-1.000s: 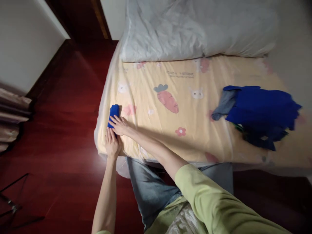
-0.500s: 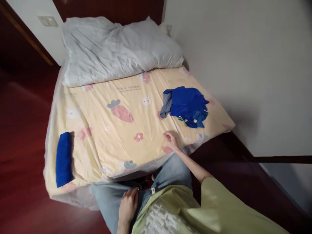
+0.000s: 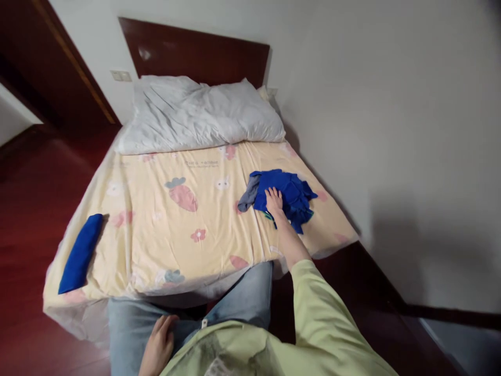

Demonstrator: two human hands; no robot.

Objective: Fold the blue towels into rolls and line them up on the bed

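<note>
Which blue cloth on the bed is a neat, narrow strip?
The long, smooth blue fabric strip at the left of the yellow printed sheet; the rumpled blue fabric heap lies under the right hand.

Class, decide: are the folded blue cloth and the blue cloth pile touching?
Apart. The head view shows a wide stretch of patterned sheet between the folded blue cloth, at left, and the blue cloth pile, at right.

We see a rumpled pile of bright blue cloth lying loosely on the right part of the bed, its outline uneven, with a crumpled grey cloth along its left side. Near the bed's left edge, we see a narrow, smooth, folded blue cloth lying slantwise.
</note>
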